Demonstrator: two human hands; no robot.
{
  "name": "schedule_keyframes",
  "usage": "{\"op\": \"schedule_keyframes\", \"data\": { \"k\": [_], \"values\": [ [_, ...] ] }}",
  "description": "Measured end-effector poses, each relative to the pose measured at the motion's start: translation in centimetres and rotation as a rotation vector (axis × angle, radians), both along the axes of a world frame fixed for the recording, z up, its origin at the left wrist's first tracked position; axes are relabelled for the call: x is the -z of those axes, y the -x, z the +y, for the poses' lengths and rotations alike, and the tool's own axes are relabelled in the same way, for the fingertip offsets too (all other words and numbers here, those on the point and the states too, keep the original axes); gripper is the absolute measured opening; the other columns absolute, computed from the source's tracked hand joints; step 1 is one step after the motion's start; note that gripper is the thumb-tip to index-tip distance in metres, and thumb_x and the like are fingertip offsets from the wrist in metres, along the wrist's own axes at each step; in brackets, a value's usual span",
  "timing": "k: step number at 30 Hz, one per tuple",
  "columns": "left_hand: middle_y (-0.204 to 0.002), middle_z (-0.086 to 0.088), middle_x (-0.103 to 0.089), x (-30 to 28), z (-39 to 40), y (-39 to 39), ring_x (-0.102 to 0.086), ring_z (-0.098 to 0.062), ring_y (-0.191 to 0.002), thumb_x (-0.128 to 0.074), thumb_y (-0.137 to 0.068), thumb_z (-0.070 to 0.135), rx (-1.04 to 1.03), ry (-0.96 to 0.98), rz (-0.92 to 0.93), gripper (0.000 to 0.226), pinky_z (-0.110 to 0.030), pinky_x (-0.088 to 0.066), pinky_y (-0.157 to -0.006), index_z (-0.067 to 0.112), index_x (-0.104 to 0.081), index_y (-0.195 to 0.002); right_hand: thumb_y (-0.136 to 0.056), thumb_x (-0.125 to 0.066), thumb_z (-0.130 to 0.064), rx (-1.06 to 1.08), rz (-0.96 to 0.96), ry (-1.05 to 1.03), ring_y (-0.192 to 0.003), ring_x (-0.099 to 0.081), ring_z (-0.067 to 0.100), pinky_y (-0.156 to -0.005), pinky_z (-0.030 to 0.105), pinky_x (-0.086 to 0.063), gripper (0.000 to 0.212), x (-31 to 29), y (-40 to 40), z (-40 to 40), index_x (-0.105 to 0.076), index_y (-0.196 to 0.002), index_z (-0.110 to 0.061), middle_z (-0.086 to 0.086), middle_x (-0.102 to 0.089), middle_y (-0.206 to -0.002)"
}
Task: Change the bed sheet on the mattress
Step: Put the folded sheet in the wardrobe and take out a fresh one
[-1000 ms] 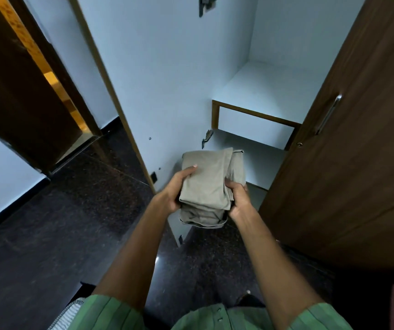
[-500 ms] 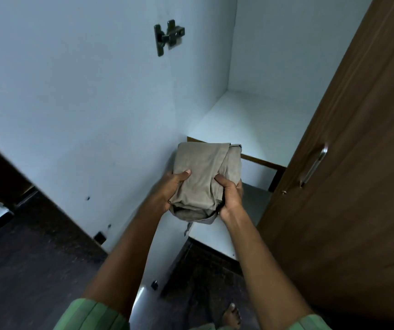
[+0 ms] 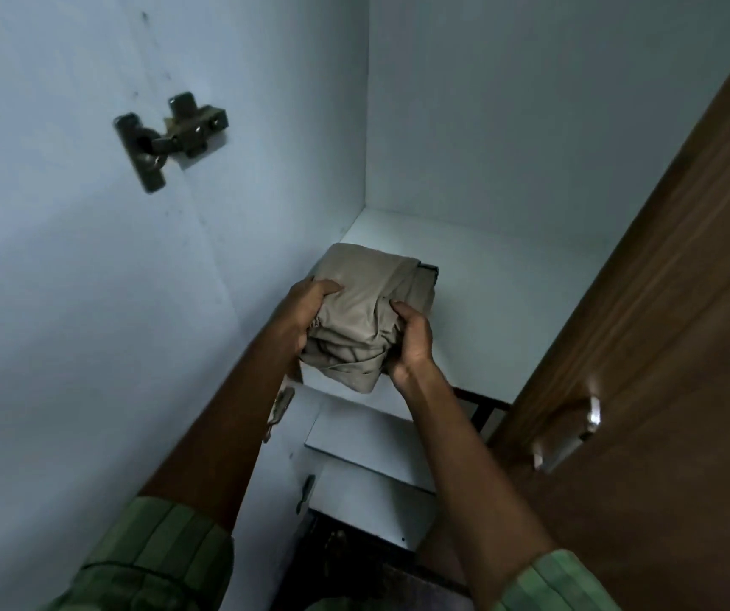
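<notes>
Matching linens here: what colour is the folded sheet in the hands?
Plain beige, no pattern, on the folded sheet; the head view shows it.

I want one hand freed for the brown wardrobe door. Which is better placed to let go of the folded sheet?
Probably the right hand: it is nearer the brown door, while the left hand also grips the folded sheet.

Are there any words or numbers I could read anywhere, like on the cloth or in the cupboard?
None: no words, numbers or labels can be read.
Folded beige sheet, held by the left hand and right hand: plain.
White cupboard shelf, brown wooden door, metal hinge: no markings.
</notes>
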State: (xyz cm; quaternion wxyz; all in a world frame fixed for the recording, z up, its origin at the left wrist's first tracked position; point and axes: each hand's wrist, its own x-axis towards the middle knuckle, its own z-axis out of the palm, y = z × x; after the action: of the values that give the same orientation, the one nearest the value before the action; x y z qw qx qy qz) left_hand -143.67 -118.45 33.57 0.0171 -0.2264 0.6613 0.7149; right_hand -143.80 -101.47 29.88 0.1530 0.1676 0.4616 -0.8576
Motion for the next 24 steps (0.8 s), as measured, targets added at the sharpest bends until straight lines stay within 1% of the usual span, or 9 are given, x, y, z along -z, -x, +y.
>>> {"op": "schedule_keyframes", "data": {
  "k": [4, 7, 10, 12, 15, 19, 20, 22, 24],
  "values": [
    [-0.11, -0.007, -0.076, 0.1, -0.7, 7.8, -0.072, -0.03, -0.102, -0.08, -0.061, 0.04, 0.017, -0.014, 0.023, 0.063, -0.049, -0.059, -0.095, 0.016, -0.073, -0.119, -0.092, -0.062, -0.019, 0.057, 0.044, -0.001, -0.105, -0.072, 0.038, -0.092, 0.049, -0.06, 0.034, -1.5, 6.9, -0.5, -0.074, -0.119, -0.003, 0.018, -0.076, -0.114],
    [-0.11, 0.0, -0.075, -0.6, -0.8, 13.2, -0.071, -0.024, -0.102, -0.074, -0.071, 0.034, 0.077, 0.075, 0.109, 0.04, -0.044, -0.059, -0.094, 0.026, -0.072, -0.11, -0.095, -0.059, -0.016, 0.111, 0.092, -0.013, -0.102, -0.073, 0.036, -0.086, 0.045, -0.061, 0.028, -1.9, 12.5, -1.1, -0.073, -0.118, -0.005, 0.017, -0.076, -0.113],
    [-0.119, 0.002, -0.072, 0.5, -1.2, 17.3, -0.068, -0.022, -0.106, -0.071, -0.071, 0.035, 0.102, 0.186, 0.143, 0.06, -0.043, -0.058, -0.097, 0.026, -0.067, -0.13, -0.098, -0.062, -0.018, 0.109, 0.136, -0.097, -0.105, -0.071, 0.038, -0.081, 0.044, -0.062, 0.025, -0.8, 17.0, -1.1, -0.073, -0.119, -0.009, 0.015, -0.076, -0.111],
    [-0.126, 0.0, -0.071, 4.5, -2.3, 20.6, -0.067, -0.024, -0.111, -0.07, -0.064, 0.041, 0.122, 0.316, 0.175, 0.075, -0.046, -0.057, -0.099, 0.024, -0.064, -0.136, -0.1, -0.064, -0.02, 0.092, 0.153, -0.25, -0.099, -0.071, 0.03, -0.082, 0.039, -0.062, 0.018, 0.8, 18.6, -1.3, -0.07, -0.116, -0.017, 0.01, -0.074, -0.11],
    [-0.145, -0.008, -0.058, 8.1, -2.3, 22.2, -0.057, -0.028, -0.13, -0.066, -0.072, 0.042, 0.147, 0.587, 0.214, 0.084, -0.046, -0.048, -0.109, 0.018, -0.048, -0.15, -0.094, -0.071, -0.034, 0.091, 0.22, -0.624, -0.123, -0.061, 0.027, -0.107, 0.041, -0.051, 0.06, 4.3, 20.6, -1.4, -0.051, -0.149, -0.02, 0.008, -0.061, -0.142],
    [-0.154, -0.022, -0.044, 6.2, -0.8, 21.3, -0.043, -0.039, -0.14, -0.075, -0.082, 0.024, 0.026, 0.98, 0.352, 0.088, -0.044, -0.038, -0.115, 0.004, -0.033, -0.157, -0.092, -0.074, -0.027, 0.177, 0.255, -1.12, -0.143, -0.041, 0.037, -0.114, 0.044, -0.041, 0.091, 2.7, 22.8, -2.2, -0.018, -0.164, -0.019, 0.018, -0.032, -0.162],
    [-0.155, -0.022, -0.043, 5.6, -0.5, 21.4, -0.042, -0.039, -0.142, -0.073, -0.085, 0.025, 0.004, 1.095, 0.437, 0.084, -0.046, -0.037, -0.117, 0.003, -0.035, -0.156, -0.094, -0.072, -0.026, 0.252, 0.343, -1.243, -0.149, -0.033, 0.034, -0.117, 0.044, -0.037, 0.092, 1.7, 23.2, -2.4, -0.014, -0.165, -0.022, 0.014, -0.024, -0.167],
    [-0.153, -0.017, -0.049, 4.9, 0.3, 21.9, -0.046, -0.035, -0.141, -0.066, -0.094, 0.025, 0.024, 1.281, 0.537, 0.06, -0.048, -0.039, -0.115, 0.01, -0.049, -0.149, -0.102, -0.057, -0.031, 0.319, 0.659, -1.371, -0.152, -0.029, 0.029, -0.124, 0.043, -0.027, 0.068, 0.8, 23.9, -2.9, -0.028, -0.163, -0.021, 0.011, -0.028, -0.167],
    [-0.138, -0.008, -0.063, 5.4, 1.0, 22.1, -0.058, -0.03, -0.126, -0.066, -0.089, 0.027, 0.11, 1.425, 0.553, 0.041, -0.044, -0.045, -0.1, 0.021, -0.067, -0.13, -0.105, -0.036, -0.043, 0.098, 0.818, -1.452, -0.153, -0.029, 0.031, -0.126, 0.047, -0.021, 0.058, 2.6, 24.0, -3.0, -0.043, -0.156, -0.017, 0.013, -0.034, -0.165]
  ]
}}
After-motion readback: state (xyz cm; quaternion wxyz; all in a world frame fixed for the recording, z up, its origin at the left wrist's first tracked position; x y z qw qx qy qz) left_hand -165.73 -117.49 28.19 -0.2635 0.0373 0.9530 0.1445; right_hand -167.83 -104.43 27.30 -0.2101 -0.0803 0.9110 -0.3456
